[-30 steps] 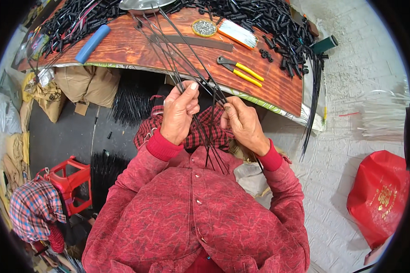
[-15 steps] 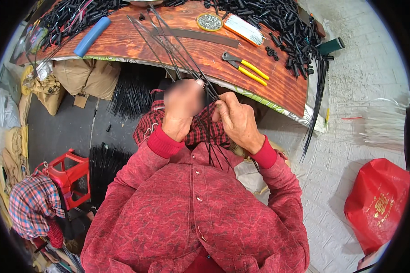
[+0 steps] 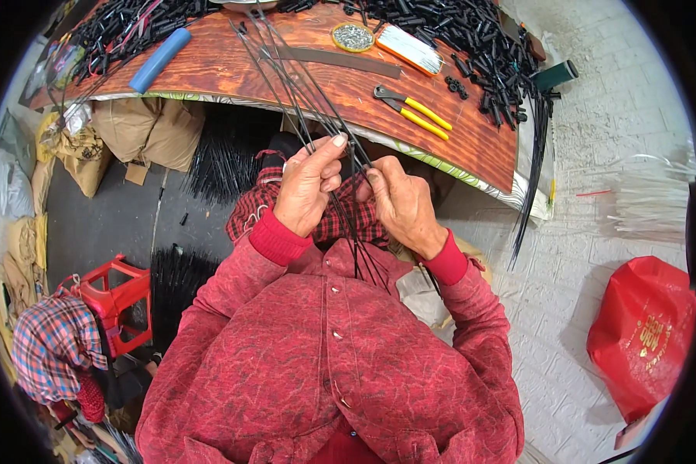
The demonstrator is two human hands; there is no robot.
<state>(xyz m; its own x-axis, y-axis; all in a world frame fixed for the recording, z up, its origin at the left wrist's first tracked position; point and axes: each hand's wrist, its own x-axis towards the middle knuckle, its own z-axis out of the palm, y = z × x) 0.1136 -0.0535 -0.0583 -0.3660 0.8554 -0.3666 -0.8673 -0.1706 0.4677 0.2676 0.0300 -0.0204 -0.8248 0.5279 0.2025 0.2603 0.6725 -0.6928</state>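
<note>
Over my lap, in front of the table edge, I hold a loose bundle of thin black rods. They look like umbrella ribs and cross each other as they slant up over the table, with their lower ends hanging against my jacket. My left hand is closed around the rods, thumb pressed near where they cross. Close beside it, my right hand pinches the same bundle between thumb and bent fingers. What the right fingertips grip exactly is partly hidden.
On the wooden table lie yellow-handled pliers, a dish of small metal parts, a tray of white sticks, a flat dark strip, a blue tube and heaped black parts. A person sits lower left.
The rods' upper ends have shifted slightly to the right over the table. Both hands keep hold of the bundle in nearly the same place; the left was blurred before.
</note>
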